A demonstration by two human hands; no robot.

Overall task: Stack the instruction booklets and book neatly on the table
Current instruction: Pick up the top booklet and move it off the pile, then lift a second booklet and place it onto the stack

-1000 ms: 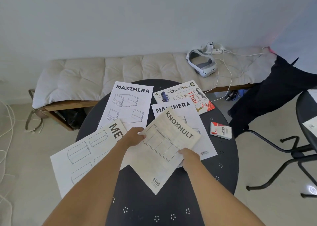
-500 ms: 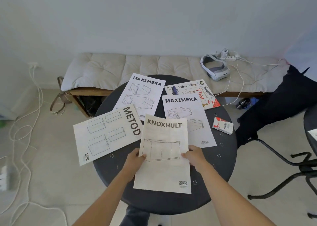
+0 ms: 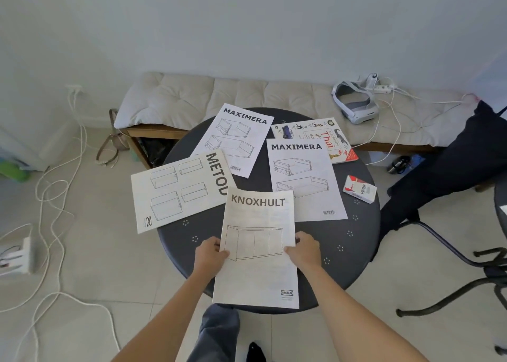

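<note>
The KNOXHULT booklet (image 3: 258, 276) lies squared at the near edge of the round dark table (image 3: 354, 241). My left hand (image 3: 210, 256) grips its left edge and my right hand (image 3: 304, 249) grips its right edge. A METOD booklet (image 3: 175, 194) lies to the left, hanging over the table's rim. One MAXIMERA booklet (image 3: 236, 139) is at the back and a second MAXIMERA booklet (image 3: 304, 180) at the right, its corner under the KNOXHULT. A Thai book (image 3: 315, 135) lies at the back right, partly under the second MAXIMERA.
A small red-and-white box (image 3: 359, 188) sits near the table's right rim. Behind the table is a cushioned bench (image 3: 219, 98) with a white headset (image 3: 355, 105) and cables. Cords trail over the floor at left (image 3: 55, 197). A black chair frame (image 3: 452, 257) and a person's dark clothing stand at right.
The KNOXHULT booklet turned from tilted to straight and came toward me to the near edge, uncovering METOD. My view rose and pulled back, showing more floor.
</note>
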